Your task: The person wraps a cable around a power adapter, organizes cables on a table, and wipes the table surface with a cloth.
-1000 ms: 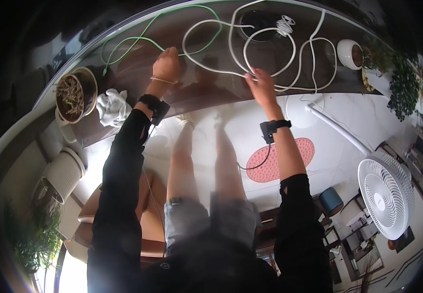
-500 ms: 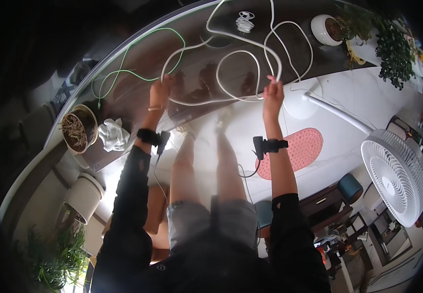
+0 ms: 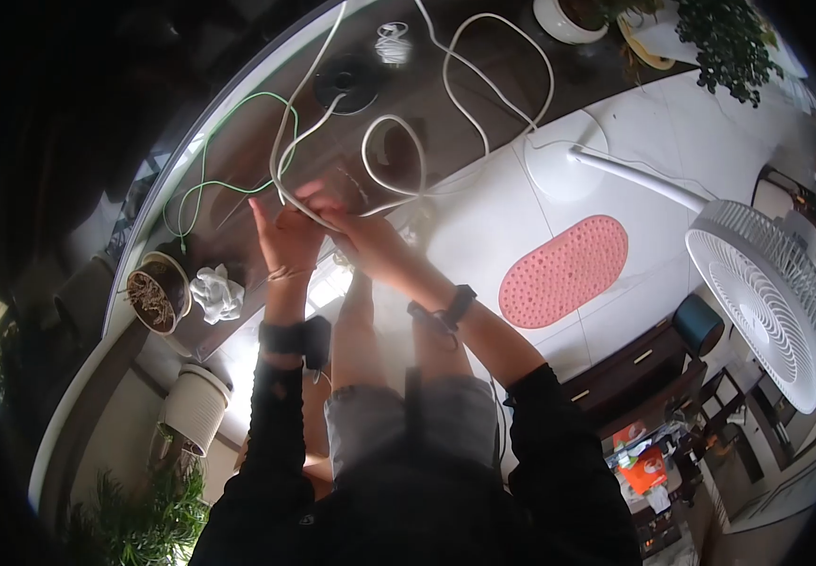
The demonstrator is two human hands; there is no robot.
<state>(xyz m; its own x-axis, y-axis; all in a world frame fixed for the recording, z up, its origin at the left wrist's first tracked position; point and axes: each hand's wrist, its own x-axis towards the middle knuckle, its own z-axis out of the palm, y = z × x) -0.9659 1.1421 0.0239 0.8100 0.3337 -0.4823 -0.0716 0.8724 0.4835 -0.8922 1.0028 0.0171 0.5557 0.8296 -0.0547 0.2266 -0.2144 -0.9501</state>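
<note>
A thick white cable (image 3: 279, 156) runs over the dark glossy tabletop (image 3: 247, 141) in loose loops, and one stretch of it comes down into both my hands. My left hand (image 3: 291, 241) is closed around part of it, its thumb sticking out to the left and its fingertips blurred. Crossing over to meet it, my right hand (image 3: 356, 236) grips the same cable, with its fingers partly hidden. A thin green cable (image 3: 202, 174) lies to the left of my hands. Farther back are a dark round disc (image 3: 346, 85) and a small bundled white cord (image 3: 392, 43).
Left of my hands stand a brown pot (image 3: 158, 294) and a crumpled white cloth (image 3: 217, 293). A white fan (image 3: 757, 302) rises at right from its round base (image 3: 559, 165), near a pink mat (image 3: 563, 272) on the floor. A white planter (image 3: 568, 24) sits at the back.
My right hand has moved left, bringing its stretch of cable up to my left hand. Both hands were apart before. The view has shifted somewhat, and the dark disc shows more fully.
</note>
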